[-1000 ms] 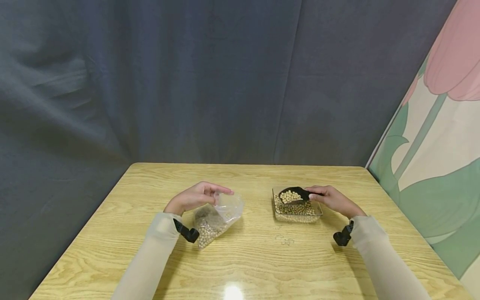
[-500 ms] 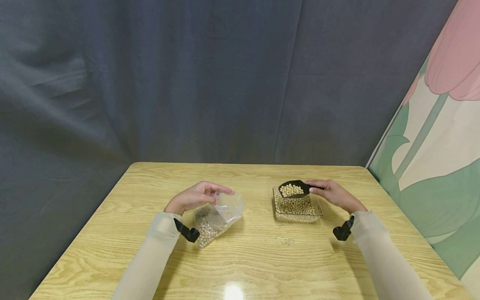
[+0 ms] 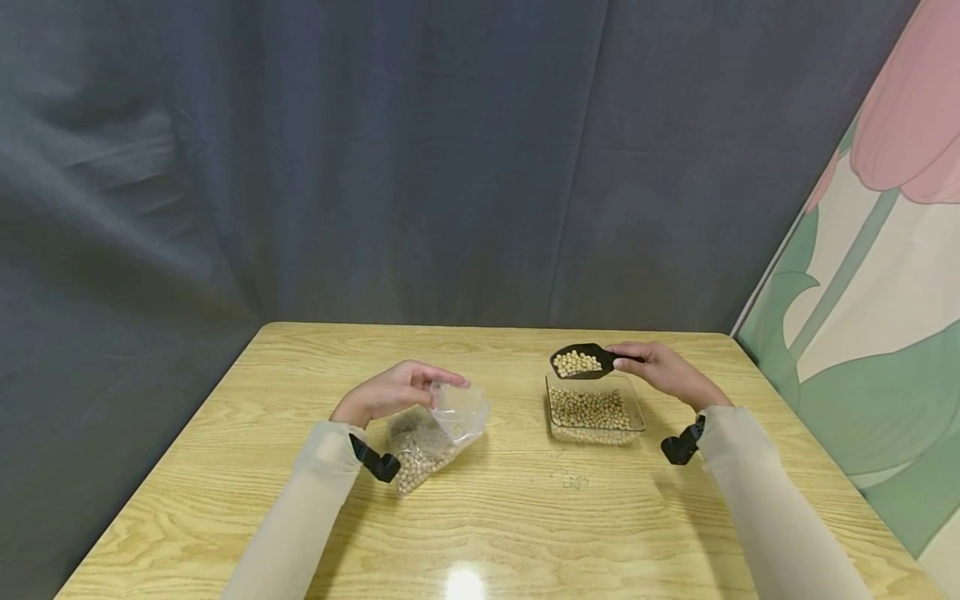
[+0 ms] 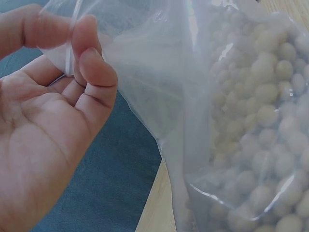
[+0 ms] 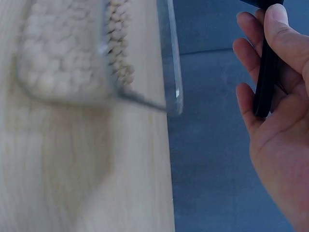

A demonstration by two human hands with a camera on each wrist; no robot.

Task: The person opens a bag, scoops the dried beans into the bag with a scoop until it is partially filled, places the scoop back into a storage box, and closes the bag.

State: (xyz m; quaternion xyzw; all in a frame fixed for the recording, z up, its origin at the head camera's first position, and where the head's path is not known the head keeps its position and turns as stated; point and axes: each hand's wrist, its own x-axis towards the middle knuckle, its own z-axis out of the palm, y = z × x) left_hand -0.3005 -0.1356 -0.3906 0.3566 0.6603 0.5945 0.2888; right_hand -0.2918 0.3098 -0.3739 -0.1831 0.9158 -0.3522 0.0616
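Observation:
A clear zip bag, part filled with round pale beans, leans on the table at the left. My left hand pinches its upper edge between thumb and fingers, and the mouth sags toward the right. In my right hand is the handle of a black scoop, gripped by thumb and fingers. The scoop carries a heap of beans and hangs above the far rim of a clear rectangular container, which holds more beans.
The wooden table has a small faint mark in front of the container. Behind it hangs a dark blue curtain. A wall with a painted flower stands on the right.
My right hand has raised the loaded scoop out of the container and shifted it slightly left. The left hand and the bag stay in place.

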